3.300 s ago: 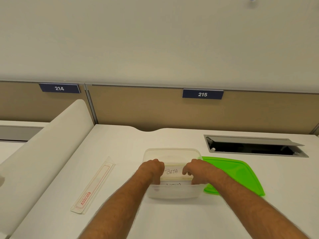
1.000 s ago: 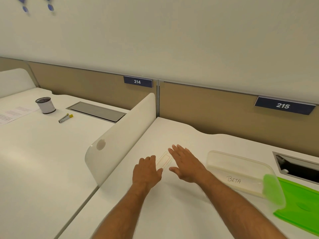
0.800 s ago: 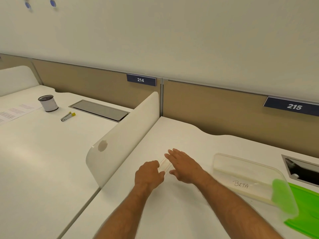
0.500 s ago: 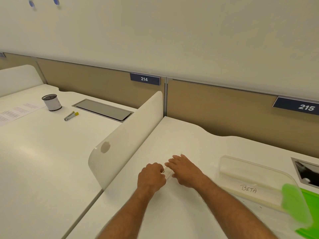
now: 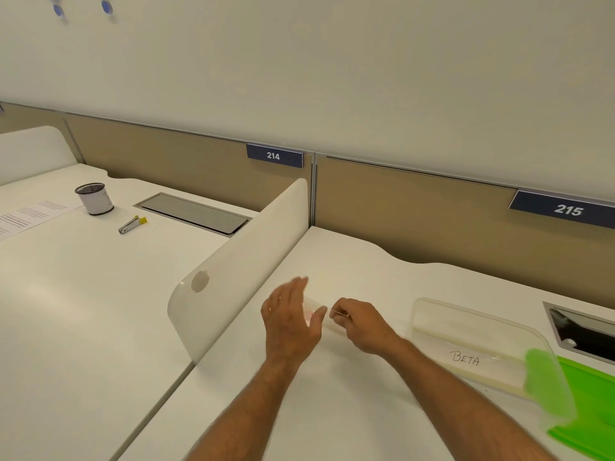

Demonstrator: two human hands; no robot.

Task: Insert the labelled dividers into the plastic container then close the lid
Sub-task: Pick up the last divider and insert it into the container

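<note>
A clear plastic divider strip (image 5: 313,313) with red print is lifted just off the white desk (image 5: 349,394), blurred between my hands. My right hand (image 5: 361,326) pinches its right end between thumb and fingers. My left hand (image 5: 289,322) is upright with its fingers stretched out, its palm against the strip's left end. To the right stands the clear plastic container (image 5: 432,304), holding a white divider (image 5: 466,359) marked BETA. The green lid (image 5: 595,404) lies flat beyond the container at the right edge, partly seen through its wall.
A white curved screen (image 5: 239,261) borders my desk on the left. An open cable hatch (image 5: 579,334) lies behind the container. The neighbouring desk holds a small tin (image 5: 95,198), a metal clip tool (image 5: 131,224), a printed sheet (image 5: 26,216) and a shut hatch (image 5: 193,212).
Both hands left the container and went left to the clear strip. They pressed on it flat, then my right hand pinched it and raised it while my left hand opened upright.
</note>
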